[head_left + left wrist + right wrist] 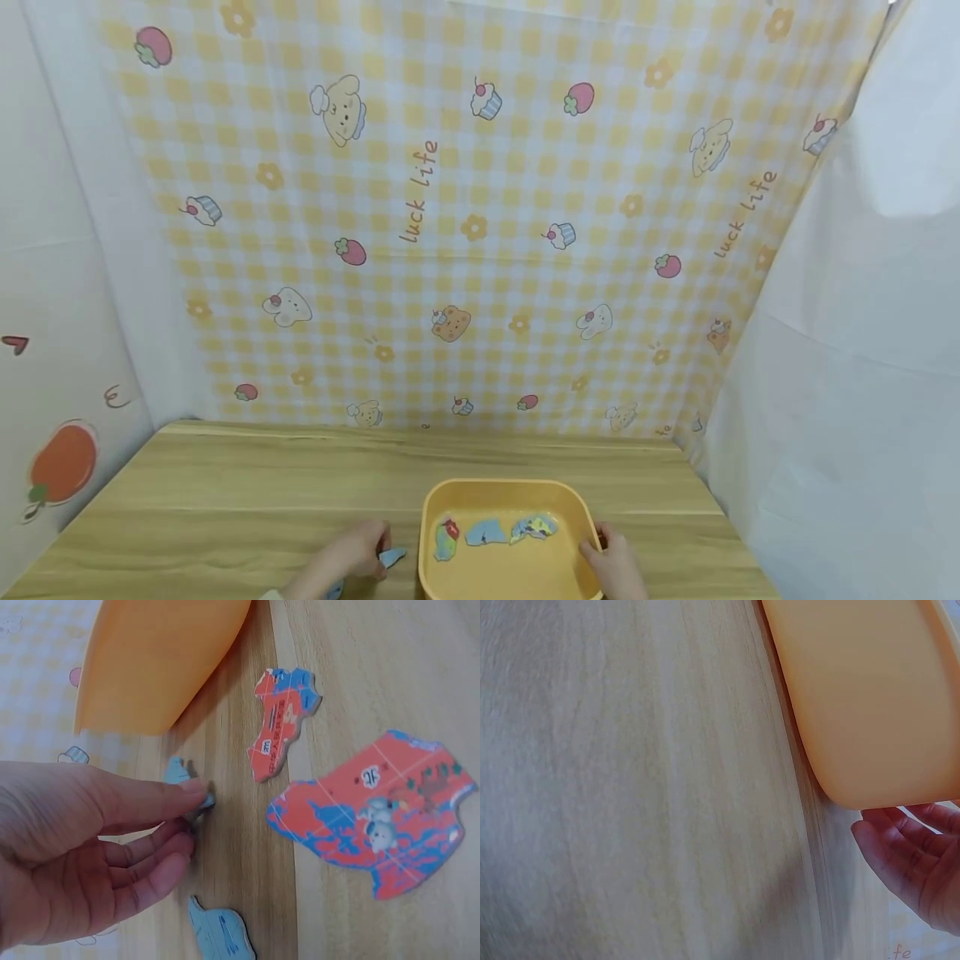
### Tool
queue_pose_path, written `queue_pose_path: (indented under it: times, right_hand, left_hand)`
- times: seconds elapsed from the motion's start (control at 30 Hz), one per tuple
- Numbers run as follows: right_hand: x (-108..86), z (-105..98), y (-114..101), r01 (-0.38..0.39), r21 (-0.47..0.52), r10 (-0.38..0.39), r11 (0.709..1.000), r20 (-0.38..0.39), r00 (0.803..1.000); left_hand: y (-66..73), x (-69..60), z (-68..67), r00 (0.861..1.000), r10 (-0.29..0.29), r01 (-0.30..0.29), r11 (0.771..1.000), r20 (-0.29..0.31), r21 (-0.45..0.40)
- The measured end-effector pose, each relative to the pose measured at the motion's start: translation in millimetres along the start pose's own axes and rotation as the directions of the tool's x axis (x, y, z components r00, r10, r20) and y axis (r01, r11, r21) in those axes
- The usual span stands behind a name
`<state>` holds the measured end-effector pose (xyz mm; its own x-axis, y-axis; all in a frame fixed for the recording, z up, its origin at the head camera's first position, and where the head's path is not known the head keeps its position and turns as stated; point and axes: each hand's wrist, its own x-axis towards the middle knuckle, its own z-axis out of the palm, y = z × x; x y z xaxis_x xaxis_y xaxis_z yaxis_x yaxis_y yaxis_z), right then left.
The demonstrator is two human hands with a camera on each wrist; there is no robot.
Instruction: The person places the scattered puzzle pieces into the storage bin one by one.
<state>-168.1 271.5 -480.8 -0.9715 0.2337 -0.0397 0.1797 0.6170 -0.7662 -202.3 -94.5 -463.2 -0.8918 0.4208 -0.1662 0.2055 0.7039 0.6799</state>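
Here, left hand [365, 550] in narrow grip on blue piece [392, 557], right hand [618, 565] apparently round tray [510, 481]

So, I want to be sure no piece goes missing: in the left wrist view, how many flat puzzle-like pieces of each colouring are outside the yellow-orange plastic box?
Flat red-and-blue pieces: 2 (smaller piece, larger piece)
Flat light-blue pieces: 2 (held piece in the left hand, loose piece on the wooden table)
Total: 4
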Motion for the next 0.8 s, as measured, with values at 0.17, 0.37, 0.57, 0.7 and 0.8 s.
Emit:
queue_pose_path:
  times: [0.17,0.37,0.57,0.7,0.8]
  right_hand:
    - [-1.4,1,0,0.015,0.008,-0.015,1.0,-0.008,1.0]
    - [-1.1,1,0,0.031,-0.006,-0.031,0.999,-0.023,0.999]
    - [0.3,0,0,0.052,-0.025,-0.053,0.998,-0.028,0.998]
    - [0.2,1,0,0.048,-0.029,-0.049,0.998,-0.017,0.999]
    - [0.1,1,1,0.049,-0.036,-0.049,0.998,-0.019,0.999]
  left_hand:
    - [-4.6,-1.0,-0.8,0.998,0.023,-0.025,0.999,-0.063,-0.031]
    - [-7.3,-0.9,-3.9,0.989,0.104,-0.105,0.994,-0.106,-0.003]
    - [-9.0,1.5,-7.5,0.983,0.15,-0.15,0.989,-0.106,0.007]
    - [-12.6,1.1,-8.6,0.981,0.172,-0.173,0.985,-0.092,-0.007]
    - [-14.9,0.0,-9.1,0.977,0.197,-0.2,0.979,-0.084,-0.036]
